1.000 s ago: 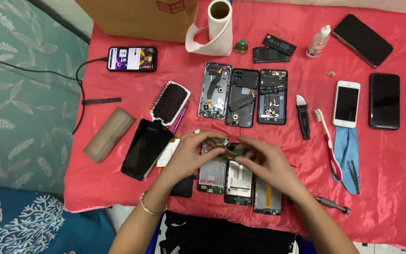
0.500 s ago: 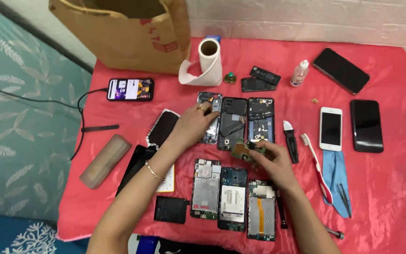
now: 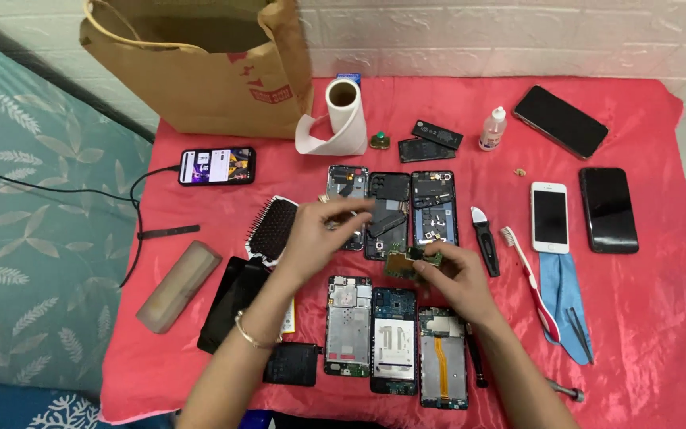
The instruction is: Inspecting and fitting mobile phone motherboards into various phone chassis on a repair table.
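Centrally, on the red cloth (image 3: 637, 334): right hand (image 3: 450, 278) pinching a circuit board (image 3: 406, 260); left hand (image 3: 315, 234) fingers loosely spread over an opened phone (image 3: 348, 199).

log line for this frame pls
left hand reaching over opened phone | right hand holds small circuit board | red cloth

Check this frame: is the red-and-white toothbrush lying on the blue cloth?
No. The red-and-white toothbrush lies on the red table cover beside the blue cloth, along its left edge; only black tweezers rest on it.
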